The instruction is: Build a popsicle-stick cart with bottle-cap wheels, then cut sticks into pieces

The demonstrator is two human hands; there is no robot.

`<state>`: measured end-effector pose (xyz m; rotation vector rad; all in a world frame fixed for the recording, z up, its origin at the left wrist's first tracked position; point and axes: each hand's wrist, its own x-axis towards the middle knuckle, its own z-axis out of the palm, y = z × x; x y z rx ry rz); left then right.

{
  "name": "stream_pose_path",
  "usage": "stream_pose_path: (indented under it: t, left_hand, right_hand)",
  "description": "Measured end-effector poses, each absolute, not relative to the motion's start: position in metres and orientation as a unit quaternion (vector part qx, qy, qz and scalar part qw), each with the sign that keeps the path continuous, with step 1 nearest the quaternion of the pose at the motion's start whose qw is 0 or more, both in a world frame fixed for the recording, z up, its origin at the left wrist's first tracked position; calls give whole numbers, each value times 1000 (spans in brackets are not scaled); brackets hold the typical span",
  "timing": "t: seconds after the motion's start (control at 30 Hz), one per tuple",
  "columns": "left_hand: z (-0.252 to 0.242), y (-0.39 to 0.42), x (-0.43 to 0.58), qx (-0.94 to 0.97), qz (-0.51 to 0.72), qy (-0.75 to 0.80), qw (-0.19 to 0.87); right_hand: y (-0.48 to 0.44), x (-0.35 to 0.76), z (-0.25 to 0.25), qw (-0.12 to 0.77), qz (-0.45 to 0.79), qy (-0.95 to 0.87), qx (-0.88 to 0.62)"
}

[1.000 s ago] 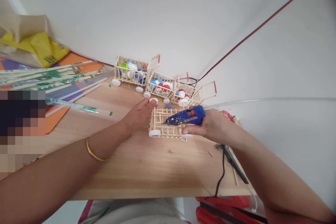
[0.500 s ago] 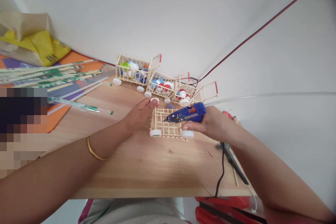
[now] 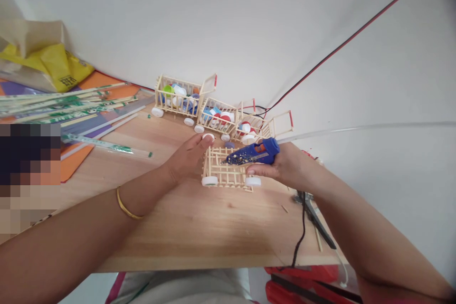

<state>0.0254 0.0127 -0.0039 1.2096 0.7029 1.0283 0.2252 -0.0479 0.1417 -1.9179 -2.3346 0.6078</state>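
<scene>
A small cart of wooden sticks (image 3: 223,171) with white bottle-cap wheels lies on the wooden table (image 3: 192,223). My left hand (image 3: 187,156) rests against its left side, fingertips pressed on a white cap wheel (image 3: 207,137) at the far corner. My right hand (image 3: 281,167) grips a blue glue gun (image 3: 254,153), its nozzle pointing left over the cart's frame. The gun's black cord (image 3: 301,232) runs off the table's front edge.
Three finished stick carts (image 3: 221,114) filled with coloured caps stand in a row by the white wall. Long wrapped sticks (image 3: 67,107) and coloured sheets lie at the left, with a yellow bag (image 3: 53,64) behind. Dark scissors (image 3: 315,221) lie at the right edge.
The glue gun in my right hand has lifted slightly and shifted a little left over the cart. My left hand has stayed on the cap wheel.
</scene>
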Motion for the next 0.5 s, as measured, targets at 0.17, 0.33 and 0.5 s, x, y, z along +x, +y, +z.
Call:
stream_pose_path:
  t: [0.17, 0.33, 0.5]
  left_hand:
    - [-6, 14, 27, 523, 448, 303, 659]
    - [-8, 14, 27, 521, 447, 300, 663]
    - [-12, 16, 26, 535, 448, 300, 650]
  right_hand:
    - [-48, 223, 143, 32, 193, -763, -617]
    - [-48, 223, 142, 10, 170, -768, -618]
    - [-54, 229, 148, -3, 179, -767, -617]
